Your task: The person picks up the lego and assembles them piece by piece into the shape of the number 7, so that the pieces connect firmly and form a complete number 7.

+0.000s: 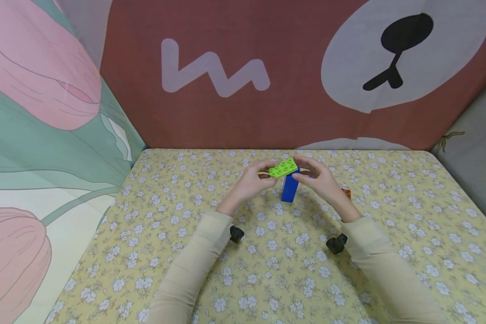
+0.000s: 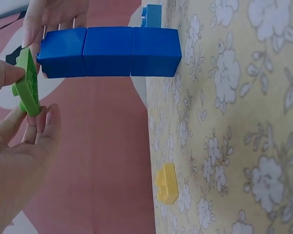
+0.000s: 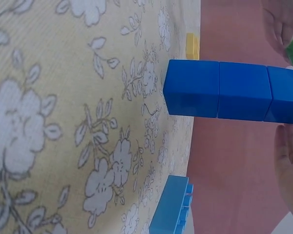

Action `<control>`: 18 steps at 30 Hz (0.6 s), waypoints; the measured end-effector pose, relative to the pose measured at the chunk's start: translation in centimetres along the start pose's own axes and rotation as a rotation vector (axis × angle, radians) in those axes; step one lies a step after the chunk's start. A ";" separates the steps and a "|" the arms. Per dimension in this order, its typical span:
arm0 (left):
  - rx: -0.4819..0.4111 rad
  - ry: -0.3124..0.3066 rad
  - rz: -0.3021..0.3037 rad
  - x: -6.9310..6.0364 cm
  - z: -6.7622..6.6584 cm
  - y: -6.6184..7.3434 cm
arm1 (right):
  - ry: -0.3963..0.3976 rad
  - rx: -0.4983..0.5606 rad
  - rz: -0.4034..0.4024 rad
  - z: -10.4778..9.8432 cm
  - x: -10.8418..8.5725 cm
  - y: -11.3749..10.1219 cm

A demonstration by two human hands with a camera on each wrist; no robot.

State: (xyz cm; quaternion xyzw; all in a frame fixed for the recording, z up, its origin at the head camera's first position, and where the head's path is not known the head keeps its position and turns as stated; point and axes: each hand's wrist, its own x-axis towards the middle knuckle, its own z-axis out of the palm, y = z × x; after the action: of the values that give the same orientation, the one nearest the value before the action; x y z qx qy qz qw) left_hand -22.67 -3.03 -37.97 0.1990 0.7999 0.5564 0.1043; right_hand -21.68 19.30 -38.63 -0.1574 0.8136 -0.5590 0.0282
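Two pale sleeves, each with a black camera at the cuff, lie nearest, on the near side of the blue tower. It stands upright on the flowered table, its blocks stacked flush, presumably for balance. At its top, the green brick is held tilted, studs up; I cannot tell whether it touches the tower. Thumb and fingers of the left hand pinch it toward its left end, which seems to leave its underside free. Curving beside the tower's top is the right hand, perhaps to steady things; whether its fingers grip anything, I cannot tell.

Counted, the tower has three blue blocks. Besides the one green brick there are one yellow brick left of the tower, one light blue brick to its right, and one orange brick farther right, partly hidden by the right forearm.
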 end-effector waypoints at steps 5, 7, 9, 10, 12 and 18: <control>0.009 -0.015 0.040 0.1 0.4 0.1 | 0.001 -0.002 0.009 0.0 -0.1 0.0; -0.001 -0.020 0.038 0.2 0.4 0.2 | 0.007 0.003 0.014 0.0 -0.1 0.0; -0.023 -0.021 0.025 0.2 0.5 0.2 | 0.015 0.011 0.015 0.0 -0.2 0.1; -0.031 -0.018 0.018 0.3 0.6 0.2 | 0.019 0.014 0.013 -0.1 -0.2 0.1; -0.047 -0.009 0.005 0.3 0.6 0.1 | 0.025 0.019 0.007 -0.1 -0.2 0.2; -0.082 0.026 0.040 0.6 0.7 -0.1 | 0.031 0.029 -0.013 0.0 -0.2 0.5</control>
State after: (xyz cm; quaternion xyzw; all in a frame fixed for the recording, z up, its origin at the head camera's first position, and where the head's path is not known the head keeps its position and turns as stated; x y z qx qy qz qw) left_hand -22.94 -2.18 -38.30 0.2033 0.7736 0.5932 0.0907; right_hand -21.61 19.54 -39.14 -0.1536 0.8048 -0.5732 0.0141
